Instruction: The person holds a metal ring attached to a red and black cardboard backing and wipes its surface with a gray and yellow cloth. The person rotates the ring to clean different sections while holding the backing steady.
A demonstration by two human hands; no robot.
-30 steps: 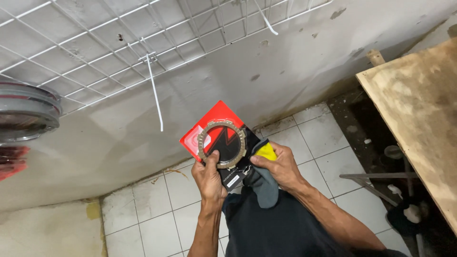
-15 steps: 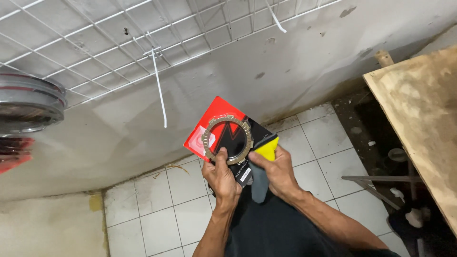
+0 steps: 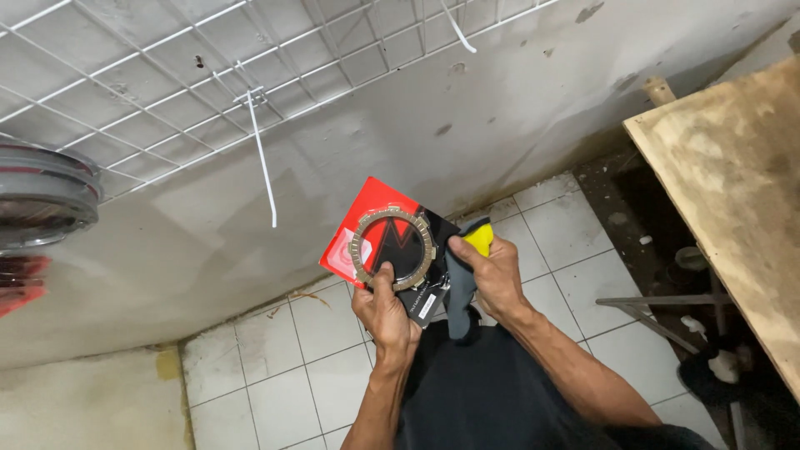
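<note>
Two bare hands meet at the centre of the view, above a white tiled floor (image 3: 275,367). The left hand (image 3: 385,312) has its fingers clenched on the lower edge of a flat red-and-black cardboard package (image 3: 385,246) with a toothed brownish metal ring (image 3: 392,248) on its face; a small white label (image 3: 425,307) sits at the package's 5 o'clock corner. At 3 o'clock of the package, the right hand (image 3: 496,279) grips a dark grey cloth with a yellow patch (image 3: 462,287), fingers closed around it, touching the package's edge. At 10 o'clock, a white wire grid (image 3: 167,92) covers the grey wall.
</note>
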